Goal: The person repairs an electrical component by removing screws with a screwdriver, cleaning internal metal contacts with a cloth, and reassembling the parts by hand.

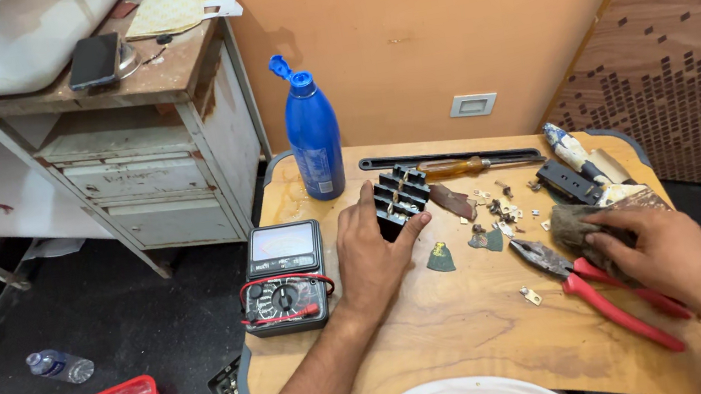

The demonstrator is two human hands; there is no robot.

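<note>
Your left hand (371,259) grips the black finned block (400,200) upright mid-table, fingers pinching its sides to steady it, while your right hand (667,255) presses a dirty rag (579,226), fingers curled over it, beside the red pliers (601,291) on the wooden table (473,336).

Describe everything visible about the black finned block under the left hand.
The black finned block looks like a metal heat sink: dark, with rows of parallel fins and a few pale specks or fittings between them. It stands on the wooden table, tilted slightly, just right of the analogue meter and in front of a screwdriver. The left hand grips it from the near side, index finger along its left edge and thumb on its right lower corner. Its underside is hidden.
</note>
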